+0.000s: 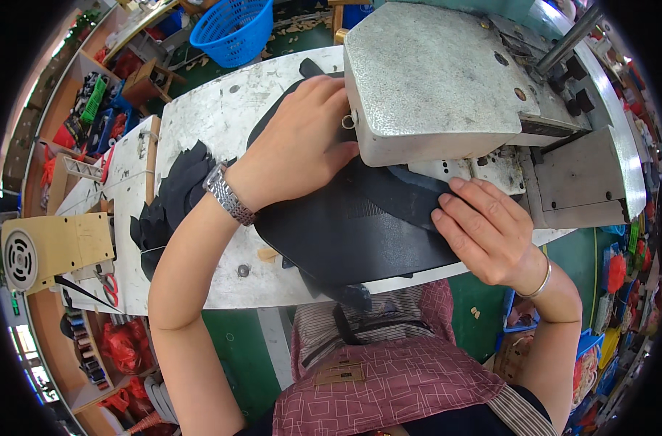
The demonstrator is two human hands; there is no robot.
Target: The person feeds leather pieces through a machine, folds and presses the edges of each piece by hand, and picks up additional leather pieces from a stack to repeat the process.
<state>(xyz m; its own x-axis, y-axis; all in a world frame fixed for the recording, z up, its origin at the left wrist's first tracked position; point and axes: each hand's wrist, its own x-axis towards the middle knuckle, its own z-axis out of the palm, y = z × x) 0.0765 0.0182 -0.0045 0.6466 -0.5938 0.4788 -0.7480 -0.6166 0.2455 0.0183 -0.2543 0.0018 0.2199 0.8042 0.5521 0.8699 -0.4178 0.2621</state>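
right hand [490, 232], fingers together on strip [411, 200]; left hand [298, 138], grip hidden — blue basket [233, 49], contents unclear.

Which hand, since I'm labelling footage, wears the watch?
The left hand: a silver watch circles its wrist, while the right hand has only a thin bangle.

The black panel [313, 236] looks glossy — the metal housing [425, 80], pebbled.

head | left fisheye | faces down | close above worktable [200, 120]
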